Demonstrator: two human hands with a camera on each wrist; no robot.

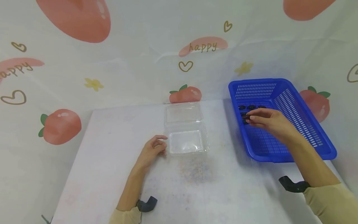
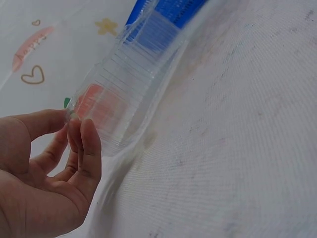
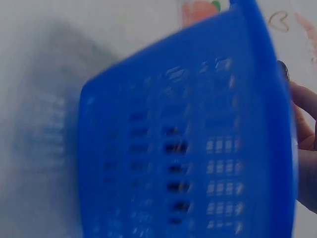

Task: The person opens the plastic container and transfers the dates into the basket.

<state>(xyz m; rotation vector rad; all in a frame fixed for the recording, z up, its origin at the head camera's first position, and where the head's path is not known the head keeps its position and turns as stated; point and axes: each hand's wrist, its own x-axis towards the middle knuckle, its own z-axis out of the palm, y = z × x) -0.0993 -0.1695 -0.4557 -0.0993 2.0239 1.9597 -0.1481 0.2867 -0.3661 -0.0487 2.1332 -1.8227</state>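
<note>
A clear plastic clamshell box (image 1: 185,141) lies with its lid folded back on the table. At its left edge, my left hand (image 1: 151,152) pinches the rim between thumb and fingertips, seen closely in the left wrist view (image 2: 59,163). Over the left side of a blue plastic basket (image 1: 325,152), my right hand (image 1: 272,123) pinches a small, dark, glossy oval piece (image 3: 283,71). Several similar dark oval pieces (image 1: 251,107) lie in rows on the basket floor under that hand. Their exact kind cannot be told. The basket wall hides much of the right hand in the right wrist view.
A white cloth-covered table (image 1: 112,133) carries the box and the basket. Behind it hangs a white backdrop (image 1: 134,62) printed with fruit, hearts and flowers. The basket's raised, slotted walls surround the dark pieces.
</note>
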